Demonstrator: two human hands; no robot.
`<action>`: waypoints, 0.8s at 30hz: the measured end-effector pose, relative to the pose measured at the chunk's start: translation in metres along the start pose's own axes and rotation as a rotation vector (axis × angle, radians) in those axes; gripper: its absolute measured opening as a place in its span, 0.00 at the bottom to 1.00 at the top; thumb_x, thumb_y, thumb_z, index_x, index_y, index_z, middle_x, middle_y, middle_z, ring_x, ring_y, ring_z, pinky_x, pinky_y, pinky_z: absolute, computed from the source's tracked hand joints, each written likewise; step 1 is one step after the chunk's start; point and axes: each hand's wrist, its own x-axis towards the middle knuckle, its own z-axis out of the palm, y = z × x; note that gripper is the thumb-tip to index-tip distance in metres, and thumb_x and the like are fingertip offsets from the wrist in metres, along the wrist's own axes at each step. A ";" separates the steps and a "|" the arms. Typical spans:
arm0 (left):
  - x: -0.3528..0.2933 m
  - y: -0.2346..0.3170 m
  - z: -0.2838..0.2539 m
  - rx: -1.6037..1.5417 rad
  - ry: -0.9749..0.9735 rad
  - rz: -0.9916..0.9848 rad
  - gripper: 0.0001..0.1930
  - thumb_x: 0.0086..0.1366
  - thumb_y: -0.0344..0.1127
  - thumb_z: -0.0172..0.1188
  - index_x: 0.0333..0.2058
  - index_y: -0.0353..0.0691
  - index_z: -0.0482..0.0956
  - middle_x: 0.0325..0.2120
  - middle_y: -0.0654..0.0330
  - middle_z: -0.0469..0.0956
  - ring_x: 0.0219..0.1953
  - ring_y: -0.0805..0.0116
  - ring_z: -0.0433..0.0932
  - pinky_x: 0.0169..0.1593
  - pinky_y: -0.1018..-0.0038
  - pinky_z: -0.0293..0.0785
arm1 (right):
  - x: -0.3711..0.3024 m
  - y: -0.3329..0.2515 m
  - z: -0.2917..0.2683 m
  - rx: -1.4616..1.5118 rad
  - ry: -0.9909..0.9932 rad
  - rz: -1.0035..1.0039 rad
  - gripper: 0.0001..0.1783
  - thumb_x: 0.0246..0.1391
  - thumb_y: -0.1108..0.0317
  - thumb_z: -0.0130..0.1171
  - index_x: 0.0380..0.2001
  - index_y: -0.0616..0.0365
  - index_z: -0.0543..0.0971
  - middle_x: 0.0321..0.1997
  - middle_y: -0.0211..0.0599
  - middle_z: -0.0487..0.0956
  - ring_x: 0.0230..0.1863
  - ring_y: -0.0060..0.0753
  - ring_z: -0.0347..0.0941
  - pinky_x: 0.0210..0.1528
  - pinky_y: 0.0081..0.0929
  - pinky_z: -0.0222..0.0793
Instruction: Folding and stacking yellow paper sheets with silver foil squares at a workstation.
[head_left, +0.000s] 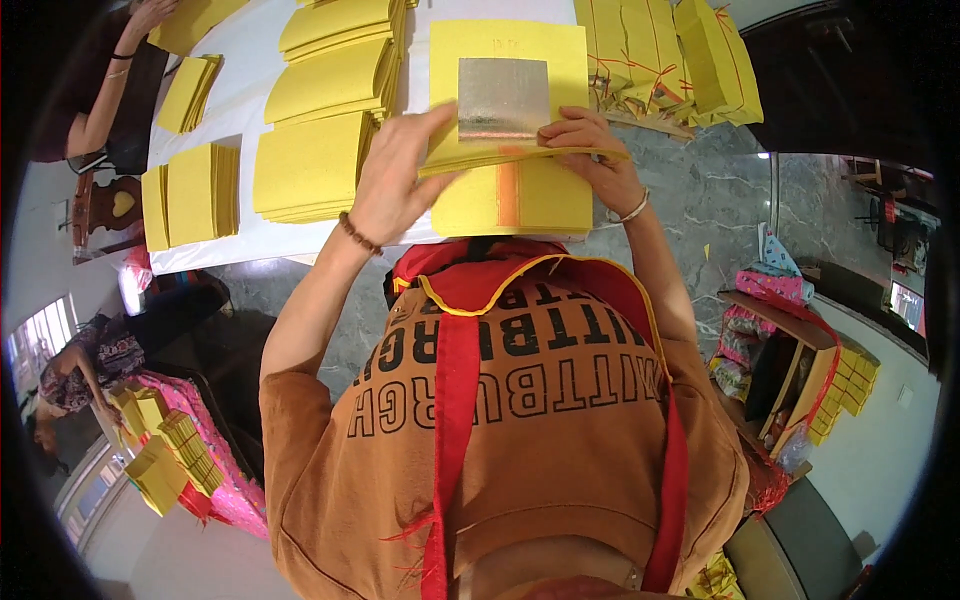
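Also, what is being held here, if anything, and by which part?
Yellow sheets, topped by a silver square: the left hand holds them near the left end of their near edge, the right hand near its right end.

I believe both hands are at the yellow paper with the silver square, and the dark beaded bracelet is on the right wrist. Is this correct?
Not quite: the head view shows the dark beaded bracelet on the wrist of the left hand, not the right hand. Both hands are at the yellow paper with the silver square.
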 end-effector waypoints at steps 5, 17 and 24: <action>0.010 -0.002 -0.009 0.484 -0.076 0.312 0.17 0.46 0.33 0.59 0.39 0.42 0.77 0.41 0.58 0.74 0.44 0.58 0.69 0.46 0.68 0.64 | 0.005 -0.020 -0.012 -0.073 -0.009 -0.052 0.11 0.46 0.69 0.57 0.36 0.51 0.79 0.44 0.28 0.77 0.55 0.39 0.64 0.60 0.37 0.49; -0.019 0.026 -0.009 0.122 -0.198 0.001 0.09 0.58 0.38 0.56 0.31 0.38 0.76 0.18 0.59 0.73 0.24 0.63 0.73 0.31 0.70 0.64 | -0.031 -0.071 0.000 0.039 0.011 0.261 0.10 0.48 0.68 0.56 0.35 0.58 0.78 0.38 0.37 0.77 0.38 0.38 0.74 0.39 0.27 0.67; -0.008 0.010 0.011 -0.151 -0.104 -0.532 0.14 0.62 0.39 0.53 0.25 0.32 0.71 0.10 0.57 0.65 0.13 0.68 0.65 0.19 0.72 0.60 | -0.001 -0.072 0.022 0.296 0.467 0.554 0.20 0.49 0.70 0.57 0.47 0.59 0.71 0.38 0.42 0.76 0.37 0.34 0.75 0.40 0.23 0.68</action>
